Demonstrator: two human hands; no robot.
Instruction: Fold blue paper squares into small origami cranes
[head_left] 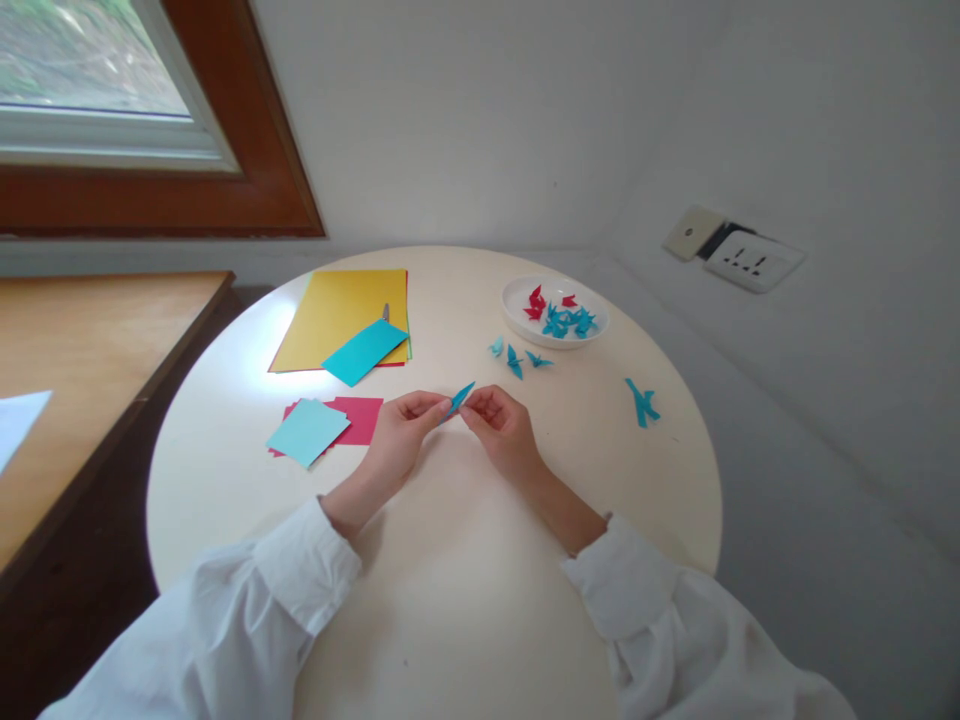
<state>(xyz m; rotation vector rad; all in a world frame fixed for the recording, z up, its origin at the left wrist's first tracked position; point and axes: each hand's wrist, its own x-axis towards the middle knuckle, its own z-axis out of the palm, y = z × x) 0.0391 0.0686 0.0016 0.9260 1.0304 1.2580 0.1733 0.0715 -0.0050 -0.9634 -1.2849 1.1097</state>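
Between my hands, above the middle of the round table, is a small piece of folded blue paper with a narrow, pointed shape. My left hand pinches its lower left part between thumb and fingers. The thumb and fingertips of my right hand are closed at its right edge. Just beyond my hands stand several small paper cranes, blue and pale teal. Left of my left hand lie square sheets of pale teal paper over pink paper.
A white dish of red and blue cranes stands at the back right. Yellow sheets lie at the back left, with a blue sheet and scissors on top. Blue paper scraps lie near the right edge.
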